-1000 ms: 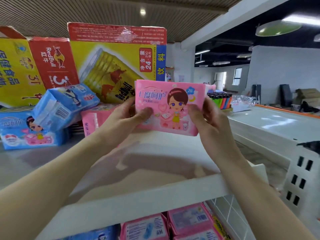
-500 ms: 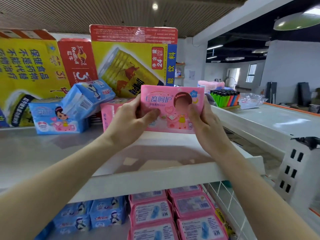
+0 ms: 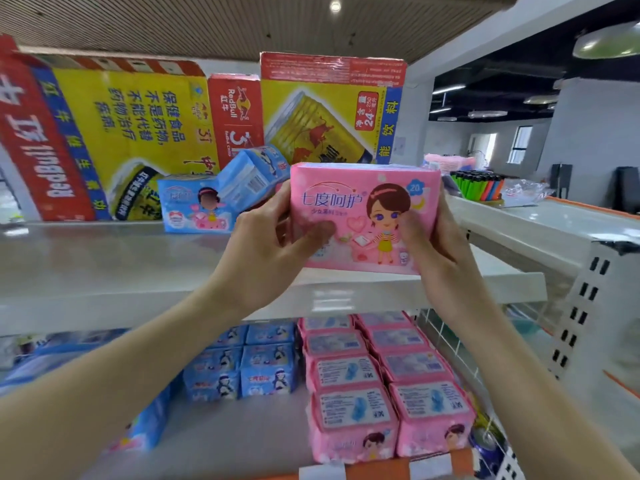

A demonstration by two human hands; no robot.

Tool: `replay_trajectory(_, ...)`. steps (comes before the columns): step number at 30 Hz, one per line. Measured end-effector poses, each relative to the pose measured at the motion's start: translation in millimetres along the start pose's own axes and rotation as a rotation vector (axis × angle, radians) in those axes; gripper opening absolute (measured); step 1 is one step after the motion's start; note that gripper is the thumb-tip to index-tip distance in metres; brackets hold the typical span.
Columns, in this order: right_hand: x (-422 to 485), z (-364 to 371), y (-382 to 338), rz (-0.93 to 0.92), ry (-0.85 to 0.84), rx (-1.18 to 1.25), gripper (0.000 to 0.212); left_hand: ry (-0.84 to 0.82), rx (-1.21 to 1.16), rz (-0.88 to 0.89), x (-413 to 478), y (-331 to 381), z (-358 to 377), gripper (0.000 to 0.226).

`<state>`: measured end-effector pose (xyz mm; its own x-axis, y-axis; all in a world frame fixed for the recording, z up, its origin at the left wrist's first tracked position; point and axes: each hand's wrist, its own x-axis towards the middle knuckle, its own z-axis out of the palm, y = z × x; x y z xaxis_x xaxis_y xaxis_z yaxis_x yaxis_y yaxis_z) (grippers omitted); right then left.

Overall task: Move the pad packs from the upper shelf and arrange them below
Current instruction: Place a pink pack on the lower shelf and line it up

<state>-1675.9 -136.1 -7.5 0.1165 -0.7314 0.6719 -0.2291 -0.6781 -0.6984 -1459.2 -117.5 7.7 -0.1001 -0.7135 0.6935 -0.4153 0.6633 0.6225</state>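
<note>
Pink pad pack (image 3: 363,216): held upright above the front edge of the upper shelf (image 3: 138,299), left hand (image 3: 266,251) and right hand (image 3: 436,251) each closed on one end, thumbs on its face. Blue packs (image 3: 207,206): behind it on that shelf. Pink rows (image 3: 381,382): below that shelf

Flattened Red Bull cartons (image 3: 138,133) in yellow and red lean upright along the back. To the right, a tray of lighters (image 3: 479,184) in green, orange and blue stands on a white counter (image 3: 540,230), just beside what may be crumpled clear plastic wrap (image 3: 524,192). A perforated white upright (image 3: 585,306) frames the right edge, under a round ceiling light (image 3: 335,6).
</note>
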Motion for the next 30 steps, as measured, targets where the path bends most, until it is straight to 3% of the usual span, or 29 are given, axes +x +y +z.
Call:
replay_trajectory(2, -16.1, 13.9, -11.6, -0.01, 0.011, -0.016, 0.079, 0.02, -0.017, 0.009, -19.7, 1.6, -14.7, 0.054)
replay_trajectory(6, -49.4, 42.5, -33.9, -0.046, 0.035, 0.023, 0.084, 0.058, -0.074, 0.007, -62.9, 0.3, -36.7, 0.042)
replay_trajectory(10, -79.0, 65.4, -42.2, -0.021, 0.033, 0.016, 0.088, 0.054, -0.097, -0.022, -100.8, -1.2, -52.3, 0.048)
replay_trajectory(15, -119.1, 89.1, -53.1, -0.026, 0.024, 0.086, 0.049, 0.053, -0.118, -0.09, -142.9, -5.4, -68.3, 0.053)
replay_trajectory(20, -158.2, 107.7, -59.2, 0.036, -0.001, 0.083, 0.037, 0.067, -0.11, -0.114, -179.0, -13.0, -77.7, 0.045)
replay_trajectory(24, -185.4, 116.1, -60.9, 0.072, 0.022, 0.035, 0.03, 0.046, -0.137, -0.114, -204.6, -20.4, -79.7, 0.052)
replay_trajectory(30, -214.7, 126.9, -64.7, 0.155, 0.021, 0.03, 0.028, 0.028, -0.21, -0.176, -238.4, -22.2, -81.7, 0.047)
